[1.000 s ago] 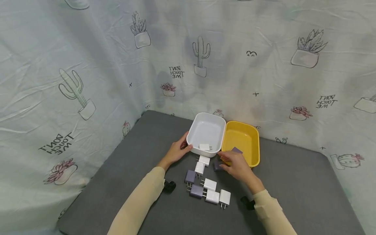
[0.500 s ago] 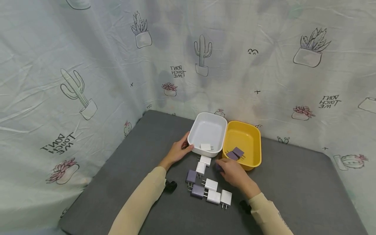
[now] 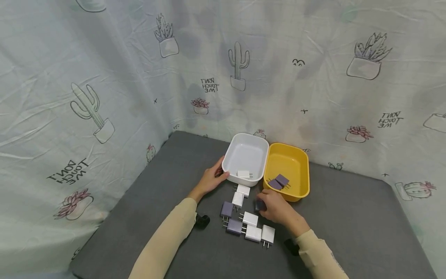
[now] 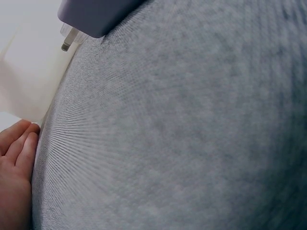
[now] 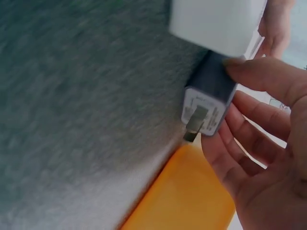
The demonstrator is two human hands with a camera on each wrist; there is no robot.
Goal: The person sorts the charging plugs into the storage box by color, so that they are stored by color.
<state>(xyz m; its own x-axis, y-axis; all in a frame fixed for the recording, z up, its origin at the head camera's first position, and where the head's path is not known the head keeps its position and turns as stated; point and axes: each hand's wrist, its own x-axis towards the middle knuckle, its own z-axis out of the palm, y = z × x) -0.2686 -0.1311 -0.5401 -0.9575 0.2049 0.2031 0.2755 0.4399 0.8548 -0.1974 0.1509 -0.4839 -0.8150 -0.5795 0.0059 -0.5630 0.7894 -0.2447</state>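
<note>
My left hand (image 3: 209,180) holds the near-left corner of a white plastic bin (image 3: 249,151), thumb by the rim and fingers along its side. A white charger (image 3: 243,174) lies inside. My right hand (image 3: 278,205) pinches a dark purple charger (image 3: 259,205) just in front of the yellow bin (image 3: 302,170). In the right wrist view, thumb and fingers grip this charger (image 5: 211,79) from its sides, with its prong end facing the camera. Two purple chargers (image 3: 281,179) rest in the yellow bin. In the left wrist view, my left fingertips (image 4: 29,139) touch the white wall.
On the grey table (image 3: 156,240) lie several white chargers (image 3: 249,219) and two purple chargers (image 3: 234,227), between my forearms. The bins stand side by side, near a printed curtain (image 3: 278,69) behind the table.
My right hand has drawn back from over the yellow bin's near rim, uncovering two purple chargers inside, and now grips the one on the table. My left hand stays at the white bin.
</note>
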